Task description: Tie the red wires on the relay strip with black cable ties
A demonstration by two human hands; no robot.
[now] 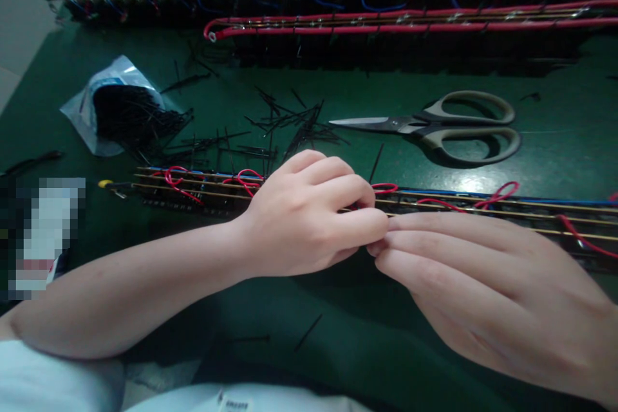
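Note:
A long black strip assembly (193, 190) with brass-coloured rods, a blue wire and red wire loops (502, 193) lies across the table under my hands. My left hand (304, 215) is closed over its middle, fingers curled and thumb pressed in. Coming from the right, my right hand (487, 290) meets it with its fingertips pinched together. Whatever the fingertips hold is hidden between them. Just behind my left fingers a thin black cable tie (376, 163) sticks up; I cannot tell whether it is held.
Scissors (405, 123) with grey handles lie behind my hands. Loose cable ties (284, 117) are scattered beside an open plastic bag (103, 93) full of them. More wired assemblies (386, 29) line the back. Two ties (308, 333) lie in front; a blurred pale object (46, 235) is left.

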